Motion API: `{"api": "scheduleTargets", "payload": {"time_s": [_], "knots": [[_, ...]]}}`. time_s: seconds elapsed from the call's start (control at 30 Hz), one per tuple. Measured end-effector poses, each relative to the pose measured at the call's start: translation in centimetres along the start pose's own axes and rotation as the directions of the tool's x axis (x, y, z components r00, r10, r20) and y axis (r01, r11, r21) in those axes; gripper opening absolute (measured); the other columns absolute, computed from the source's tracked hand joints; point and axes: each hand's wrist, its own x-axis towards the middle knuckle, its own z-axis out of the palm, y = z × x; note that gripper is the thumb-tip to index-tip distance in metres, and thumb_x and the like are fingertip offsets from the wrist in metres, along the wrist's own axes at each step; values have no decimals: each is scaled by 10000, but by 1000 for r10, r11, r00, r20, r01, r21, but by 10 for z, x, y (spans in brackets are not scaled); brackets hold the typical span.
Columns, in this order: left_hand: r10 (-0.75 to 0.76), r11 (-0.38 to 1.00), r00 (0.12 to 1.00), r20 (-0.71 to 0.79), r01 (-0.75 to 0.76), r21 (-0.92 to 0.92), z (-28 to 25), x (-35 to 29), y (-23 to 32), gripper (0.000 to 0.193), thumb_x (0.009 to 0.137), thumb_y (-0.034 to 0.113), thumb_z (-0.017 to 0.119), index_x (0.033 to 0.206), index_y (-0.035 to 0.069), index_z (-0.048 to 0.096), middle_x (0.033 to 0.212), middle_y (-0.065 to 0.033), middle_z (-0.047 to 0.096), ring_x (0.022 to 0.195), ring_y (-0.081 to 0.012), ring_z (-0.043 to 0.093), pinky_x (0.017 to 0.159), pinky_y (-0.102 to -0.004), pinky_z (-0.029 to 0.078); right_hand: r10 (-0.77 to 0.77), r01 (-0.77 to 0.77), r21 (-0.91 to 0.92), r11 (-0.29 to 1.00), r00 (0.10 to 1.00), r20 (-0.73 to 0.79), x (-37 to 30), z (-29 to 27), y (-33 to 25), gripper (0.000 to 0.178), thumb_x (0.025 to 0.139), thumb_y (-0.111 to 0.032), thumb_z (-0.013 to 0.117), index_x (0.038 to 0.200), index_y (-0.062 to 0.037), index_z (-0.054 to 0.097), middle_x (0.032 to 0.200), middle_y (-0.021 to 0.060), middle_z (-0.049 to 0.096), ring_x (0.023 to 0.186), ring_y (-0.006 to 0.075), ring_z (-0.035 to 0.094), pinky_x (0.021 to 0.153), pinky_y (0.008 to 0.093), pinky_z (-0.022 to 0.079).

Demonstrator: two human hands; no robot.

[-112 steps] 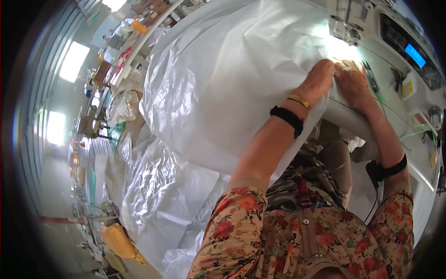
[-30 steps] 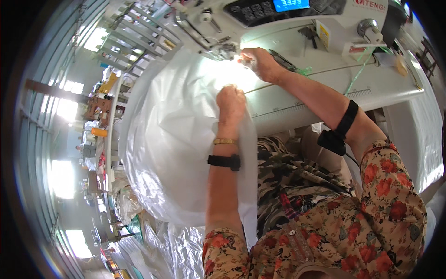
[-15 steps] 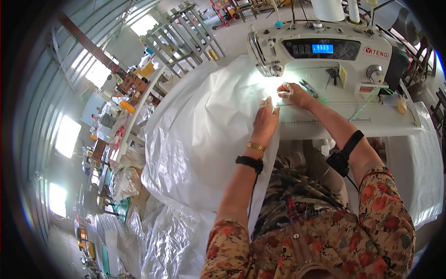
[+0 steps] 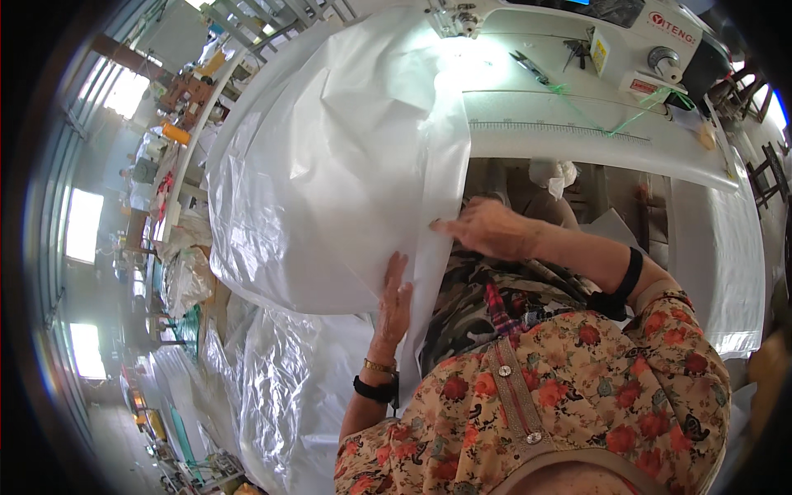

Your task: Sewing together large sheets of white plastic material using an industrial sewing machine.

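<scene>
A large white plastic sheet (image 4: pixel 355 165) runs from under the lit needle area of the sewing machine (image 4: pixel 619 37) down to my lap, with a folded strip along its right edge. My left hand (image 4: pixel 394 305) lies on the sheet near its lower part, fingers stretched out. Farther up, my right hand (image 4: pixel 495 231) has its fingers curled and its fingertips closed at the sheet's right edge, above my camouflage-patterned lap. The exact grip of those fingertips is partly hidden. The needle area is at the upper edge of the picture.
On the machine table (image 4: pixel 511 107) lie thread snips (image 4: pixel 530 68), a green thread (image 4: pixel 606 130) and a small black tool (image 4: pixel 577 54). A ruler scale (image 4: pixel 569 128) runs along the front. Crumpled clear plastic (image 4: pixel 289 379) covers the lower left. A cluttered bench (image 4: pixel 194 136) stands farther left.
Both hands have come away from the needle area toward my body, to the sheet's right edge and lower part. The view has tipped downward, so the machine sits higher in the picture.
</scene>
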Motion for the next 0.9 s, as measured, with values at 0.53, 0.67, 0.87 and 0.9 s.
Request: {"api": "scheduleTargets", "payload": {"time_s": [0.53, 0.67, 0.87, 0.9], "knots": [[-120, 562, 947, -297, 311, 767, -220, 66, -82, 726, 871, 629, 542, 1247, 9, 579, 1213, -235, 614, 1142, -408, 558, 977, -433, 447, 114, 50, 305, 951, 862, -494, -27, -116, -64, 138, 882, -128, 615, 993, -45, 623, 836, 132, 672, 721, 351, 653, 670, 364, 526], [-116, 528, 975, -188, 221, 820, -211, 72, -71, 682, 905, 561, 541, 1273, -14, 542, 1237, -263, 585, 1140, -429, 548, 991, -442, 440, 298, -298, 3, 954, 953, -60, -96, -123, -14, 119, 897, -140, 613, 977, -53, 618, 779, 124, 638, 759, 335, 628, 680, 390, 481], [-188, 442, 981, 43, 46, 896, -161, 45, 35, 439, 906, 329, 618, 1202, 7, 583, 1081, -263, 638, 1008, -433, 595, 887, -461, 478, 775, -664, -402, 631, 564, 285, -136, -101, -12, 456, 849, -159, 684, 1295, -138, 593, 718, 139, 625, 697, 298, 618, 769, 425, 484], [-193, 510, 975, 113, 1, 860, -146, 40, 65, 367, 901, 279, 628, 1155, 15, 610, 972, -250, 650, 917, -424, 617, 817, -454, 497, 732, -597, -426, 680, 592, 337, -112, -108, -29, 446, 854, -230, 681, 1282, -138, 593, 777, 155, 623, 793, 322, 614, 792, 441, 467]]}}
